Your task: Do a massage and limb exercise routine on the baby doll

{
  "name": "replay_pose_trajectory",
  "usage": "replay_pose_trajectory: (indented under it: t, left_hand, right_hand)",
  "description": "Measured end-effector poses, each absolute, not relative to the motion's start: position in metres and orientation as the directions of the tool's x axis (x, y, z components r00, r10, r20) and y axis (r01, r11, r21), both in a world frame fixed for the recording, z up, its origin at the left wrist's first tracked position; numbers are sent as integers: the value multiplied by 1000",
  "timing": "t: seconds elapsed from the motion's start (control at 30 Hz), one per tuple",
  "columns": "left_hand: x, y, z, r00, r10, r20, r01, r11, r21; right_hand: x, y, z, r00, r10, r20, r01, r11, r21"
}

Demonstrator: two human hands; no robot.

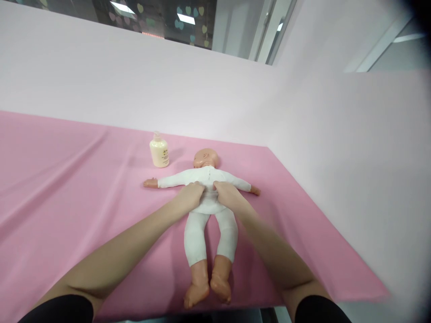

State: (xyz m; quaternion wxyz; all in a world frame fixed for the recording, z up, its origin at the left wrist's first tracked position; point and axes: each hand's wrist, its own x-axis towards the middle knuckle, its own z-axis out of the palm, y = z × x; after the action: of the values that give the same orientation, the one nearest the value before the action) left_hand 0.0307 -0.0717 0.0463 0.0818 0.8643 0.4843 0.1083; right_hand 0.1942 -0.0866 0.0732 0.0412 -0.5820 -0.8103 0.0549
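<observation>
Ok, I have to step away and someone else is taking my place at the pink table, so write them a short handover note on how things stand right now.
Left hand: resting on the white suit at the doll's left side of the chest, fingers bunching the cloth.
Right hand: same on the other side, beside the left hand.
Doll: lying on its back on the pink cloth, arms out, feet toward you, fully dressed in the white suit.
Lotion bottle: upright beyond the doll's arm, near its head, not touched.
Done: doll laid out flat.
Left: the suit is still on and the bottle looks unused.
</observation>
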Motion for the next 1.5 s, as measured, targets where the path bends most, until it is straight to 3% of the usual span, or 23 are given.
replay_pose_trajectory:
  t: [0.1,0.27,0.57,0.97,1.27,1.5]
  left_hand:
    - [30,-72,52,514,856,54,843,-516,149]
    - [31,-72,57,518,855,30,848,-518,111]
    - [30,-68,54,546,836,65,831,-549,84]
    - [35,-69,54,445,894,59,884,-449,131]
    - [37,-64,43,431,886,173,884,-452,115]
    - [38,-61,36,438,873,216,880,-465,92]
  right_hand:
    - [196,-83,68,-299,954,17,945,299,-130]
    - [196,-81,67,-273,962,0,955,271,-124]
    - [196,-77,65,-260,965,18,957,260,-128]
    - [197,-71,59,-254,966,41,957,257,-135]
    - [197,-69,56,-233,970,76,967,239,-84]
    - [198,-65,52,-216,971,105,962,230,-147]
